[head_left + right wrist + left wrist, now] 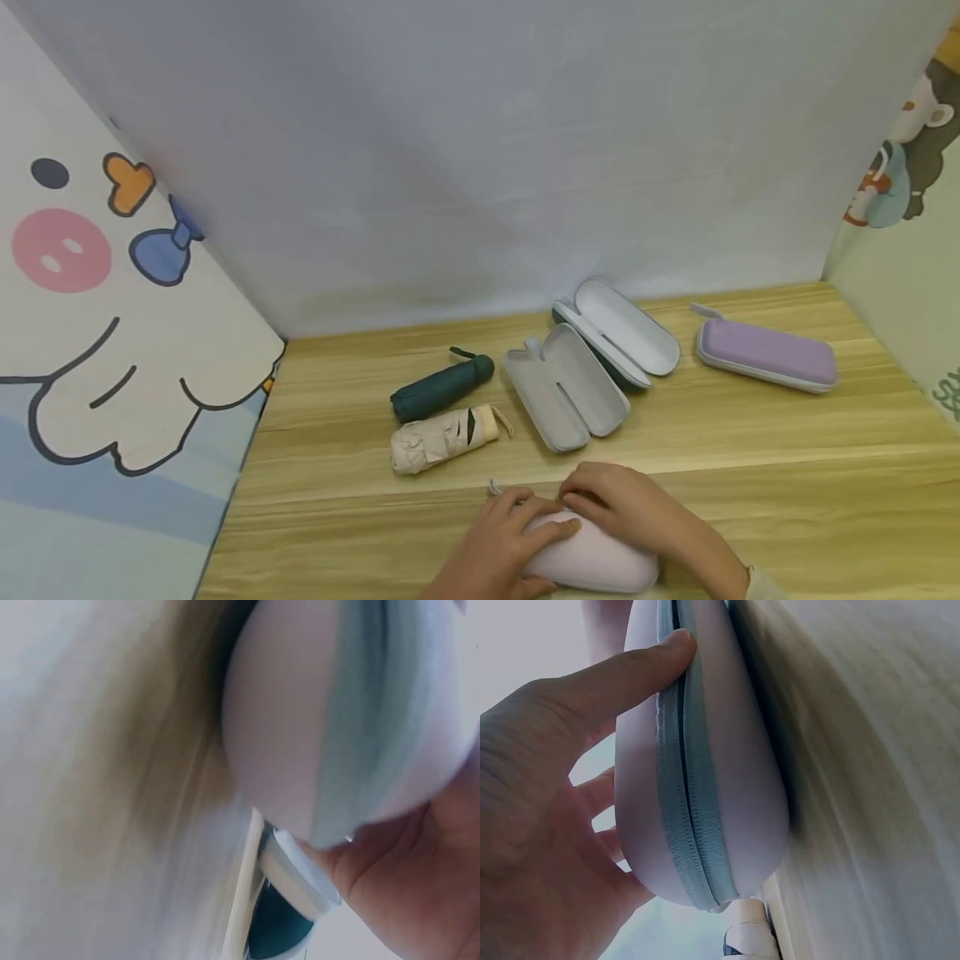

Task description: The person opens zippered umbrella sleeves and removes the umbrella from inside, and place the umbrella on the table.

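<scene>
Towards five o'clock on the table [315, 517], the left hand [512, 543] grips the pale pink case [603, 560]; the right hand [621, 502] curls at its twelve-o'clock edge, hold hidden. Seemingly zip [697, 795] work; the next pull wants steady bracing.

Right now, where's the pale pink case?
The pale pink case sits low in the head view, right of centre, in front of the open grey case, the left hand gripping it, the right hand at its far edge.
</scene>
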### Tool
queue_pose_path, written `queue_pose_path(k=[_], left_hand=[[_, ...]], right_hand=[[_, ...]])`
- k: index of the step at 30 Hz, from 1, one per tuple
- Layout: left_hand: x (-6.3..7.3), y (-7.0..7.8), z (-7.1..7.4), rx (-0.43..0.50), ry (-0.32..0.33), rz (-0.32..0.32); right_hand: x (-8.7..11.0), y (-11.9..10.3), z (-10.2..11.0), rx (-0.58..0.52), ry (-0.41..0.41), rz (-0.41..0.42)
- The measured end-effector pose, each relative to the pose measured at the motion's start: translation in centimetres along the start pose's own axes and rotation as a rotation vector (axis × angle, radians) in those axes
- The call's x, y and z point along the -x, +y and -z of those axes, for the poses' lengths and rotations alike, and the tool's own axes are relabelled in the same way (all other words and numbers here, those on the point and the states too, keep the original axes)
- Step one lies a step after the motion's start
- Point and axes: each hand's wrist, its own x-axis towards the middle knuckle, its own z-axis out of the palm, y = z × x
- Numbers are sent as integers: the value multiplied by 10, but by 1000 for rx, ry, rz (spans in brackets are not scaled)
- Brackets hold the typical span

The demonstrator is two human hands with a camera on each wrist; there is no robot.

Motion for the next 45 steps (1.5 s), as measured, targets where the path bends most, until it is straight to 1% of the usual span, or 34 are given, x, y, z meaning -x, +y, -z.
queue_pose_path(k=[2, 3, 6, 7, 11, 13, 16, 18, 20, 23, 26, 29, 32, 34, 36, 38, 39, 41, 43, 45], left_hand=[[0, 0, 2, -3, -8, -3], [-1, 1, 6, -2, -18, 6], [-2, 2, 9, -4, -34, 10], [-3, 3, 13, -3, -44, 19], [-4, 2, 16, 13, -74, 33], [-5, 2, 19, 34, -83, 38], [-5, 0, 23, 76, -76, 44], [-4, -1, 26, 112, -68, 60], [-4, -2, 28, 154, -61, 80], [-3, -3, 30, 194, -48, 109], [-4, -3, 31, 192, -13, 114], [-5, -1, 32, 168, 65, 85], [-7, 2, 35, 120, 175, 19], [-9, 5, 39, 75, 245, -37], [-11, 8, 42, 30, 299, -88], [-12, 11, 43, -5, 326, -129], [-12, 12, 42, -19, 329, -148], [-12, 16, 39, -19, 302, -166], [-11, 18, 35, -3, 247, -177], [-10, 20, 31, 11, 182, -173]], right_hand=[[7, 0, 2, -24, 7, 7], [10, 0, 3, -45, 4, 11], [20, 0, 5, -102, 2, 32], [23, 0, 5, -116, 0, 40], [36, 0, 4, -130, 22, 65], [42, -1, 5, -142, 16, 58], [52, 0, 8, -177, -25, 45], [57, 0, 9, -232, -86, 25], [60, 1, 10, -286, -127, 10], [63, 3, 8, -343, -128, -6], [64, 4, 6, -359, -68, -1], [64, 6, 4, -388, -14, -33], [64, 7, 2, -416, 30, -89], [63, 7, 1, -438, 51, -117], [62, 8, 1, -442, 68, -129], [61, 7, 1, -448, 80, -139], [60, 7, 1, -454, 84, -151], [58, 6, 2, -450, 100, -175], [56, 5, 2, -447, 123, -203], [54, 4, 2, -426, 153, -225]])
